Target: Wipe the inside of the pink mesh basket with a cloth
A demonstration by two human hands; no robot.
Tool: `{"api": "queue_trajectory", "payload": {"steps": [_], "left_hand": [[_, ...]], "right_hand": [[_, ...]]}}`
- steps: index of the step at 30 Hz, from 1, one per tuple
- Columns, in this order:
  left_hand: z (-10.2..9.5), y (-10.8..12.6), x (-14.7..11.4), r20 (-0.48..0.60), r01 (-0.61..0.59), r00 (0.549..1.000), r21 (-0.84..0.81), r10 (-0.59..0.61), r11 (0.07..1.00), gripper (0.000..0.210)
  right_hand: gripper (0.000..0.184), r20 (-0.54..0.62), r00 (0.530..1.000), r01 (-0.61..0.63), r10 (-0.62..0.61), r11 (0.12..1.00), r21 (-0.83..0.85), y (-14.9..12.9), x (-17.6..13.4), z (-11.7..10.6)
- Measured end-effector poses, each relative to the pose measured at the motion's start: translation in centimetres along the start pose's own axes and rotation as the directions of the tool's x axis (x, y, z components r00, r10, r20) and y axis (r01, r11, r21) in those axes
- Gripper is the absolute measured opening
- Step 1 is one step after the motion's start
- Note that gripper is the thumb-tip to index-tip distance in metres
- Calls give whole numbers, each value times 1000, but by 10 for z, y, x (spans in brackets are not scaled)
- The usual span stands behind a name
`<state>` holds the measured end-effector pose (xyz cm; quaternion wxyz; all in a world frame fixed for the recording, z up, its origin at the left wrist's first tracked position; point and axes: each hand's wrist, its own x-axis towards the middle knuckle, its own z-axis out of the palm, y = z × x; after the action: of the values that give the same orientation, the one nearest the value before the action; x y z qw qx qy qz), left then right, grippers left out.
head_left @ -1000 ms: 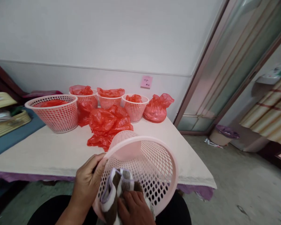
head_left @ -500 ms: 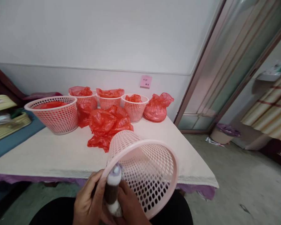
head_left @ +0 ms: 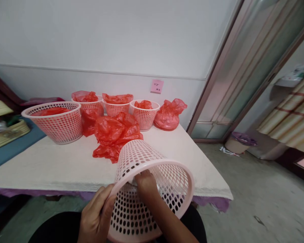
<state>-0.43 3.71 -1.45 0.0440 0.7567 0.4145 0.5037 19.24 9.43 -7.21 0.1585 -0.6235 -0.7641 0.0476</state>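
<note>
A pink perforated plastic basket (head_left: 139, 152) lies tilted over my lap and the table edge, its mouth facing me. My left hand (head_left: 97, 212) is closed on the basket's left rim, thumb and fingers on either side. My right hand (head_left: 147, 185) is deep inside the basket, fingers bent. A whitish item (head_left: 133, 182) shows at its fingertips, mostly hidden by the hand, so its kind cannot be made out. Beyond the basket lies a crumpled heap of red plastic bags (head_left: 116, 130).
Pink baskets with red bags stand along the wall, one large basket (head_left: 57, 126) at left. A filled red bag (head_left: 168, 116) sits at right on the white-covered table (head_left: 66, 168). A pink note (head_left: 157, 86) is on the wall; a bin (head_left: 238, 143) stands on the floor.
My right hand has moved from the basket's near rim to deep inside it, taking the white-and-brown banded item along. My left hand still grips the rim. The view has shifted slightly.
</note>
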Motion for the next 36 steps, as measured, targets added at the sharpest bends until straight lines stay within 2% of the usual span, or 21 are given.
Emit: {"api": "queue_trajectory", "payload": {"steps": [5, 7, 9, 12, 14, 16, 19, 22, 25, 28, 30, 32, 34, 36], "left_hand": [[0, 4, 10, -5, -121, 993, 21, 121, 992, 22], [-2, 3, 16, -11, -87, 996, 16, 87, 996, 21], [-4, 1, 23, -23, -19, 1000, 4, 19, 1000, 20], [-8, -4, 35, -18, 79, 997, -55, -80, 995, 19], [-8, -6, 42, -12, 132, 991, -103, -134, 986, 20], [-6, -5, 47, -4, 170, 985, -141, -173, 975, 21], [-1, -2, 52, 33, 195, 981, -193, -192, 962, 21], [0, 4, 56, 67, 218, 976, -227, -208, 949, 21], [-4, 10, 55, 33, 288, 957, -223, -288, 931, 21], [-7, 15, 40, -18, 370, 924, -212, -382, 904, 24], [-5, 16, 22, -22, 407, 907, -209, -421, 889, 28], [-1, 14, 4, -27, 418, 903, -180, -429, 891, 31], [0, 10, -8, -50, 398, 912, -126, -406, 909, 29], [-3, 5, -10, -64, 328, 941, -81, -333, 941, 25]], "right_hand": [[24, 78, 993, 87, -91, 995, 44, -19, -17, 1], [18, 99, 981, 159, -166, 984, 79, -26, -32, -8], [11, 90, 947, 297, -308, 948, 116, -28, -50, -17], [14, -35, 870, 492, -491, 870, 36, -26, -77, -18], [16, -165, 852, 486, -497, 868, -107, -23, -91, -11], [10, -255, 843, 435, -473, 880, -194, -19, -100, -2], [15, -291, 836, 414, -466, 882, -223, -16, -104, 6], [20, -363, 794, 417, -488, 871, -259, -19, -102, 10], [16, -423, 761, 420, -492, 870, -257, -29, -97, 13], [15, -454, 772, 431, -445, 891, -142, -43, -90, 4], [34, -442, 809, 453, -388, 891, 46, -53, -84, -11], [57, -402, 846, 469, -349, 846, 253, -62, -77, -28], [67, -342, 874, 467, -345, 791, 396, -69, -74, -38], [62, -269, 892, 447, -362, 790, 420, -70, -73, -35]]}}
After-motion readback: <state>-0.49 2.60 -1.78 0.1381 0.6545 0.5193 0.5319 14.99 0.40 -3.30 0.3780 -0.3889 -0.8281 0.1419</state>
